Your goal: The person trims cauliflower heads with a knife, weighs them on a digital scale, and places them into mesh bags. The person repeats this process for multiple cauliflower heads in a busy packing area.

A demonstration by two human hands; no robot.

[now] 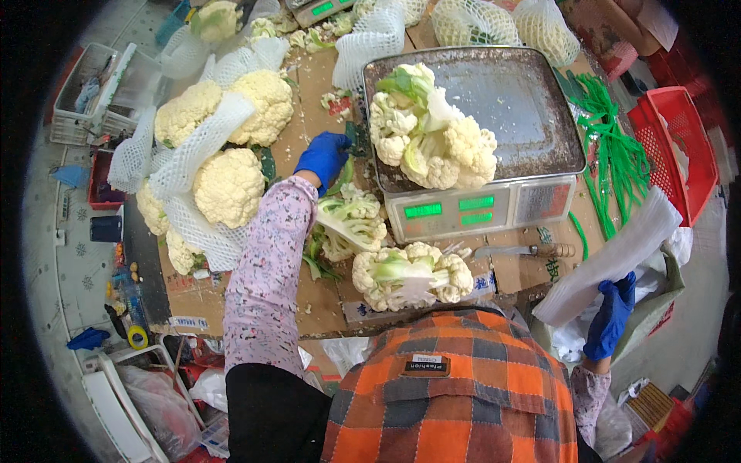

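My left hand (pixel 325 155), in a blue glove, is curled above the cardboard left of the digital scale (pixel 399 226). Whether its fingers hold anything is hidden. Close below it lie a cut cauliflower piece (pixel 350 223) and green leaf scraps. Another cut cauliflower piece (pixel 412 275) sits at the table's near edge. Trimmed cauliflower pieces (pixel 431 130) rest on the left part of the scale's metal pan (pixel 515 110). Off to the right, my right hand (pixel 611 315), also blue-gloved, grips the lower edge of a white foam sleeve (pixel 608 260).
A knife (pixel 524 250) with a wooden handle lies before the scale. Whole cauliflowers (pixel 228 188) and white foam netting (pixel 200 150) fill the left side. Green mesh strips (pixel 616 150) hang near a red crate (pixel 674 156). Net-wrapped cauliflowers (pixel 474 23) stand behind the scale. Another person's arm (pixel 619 26) shows top right.
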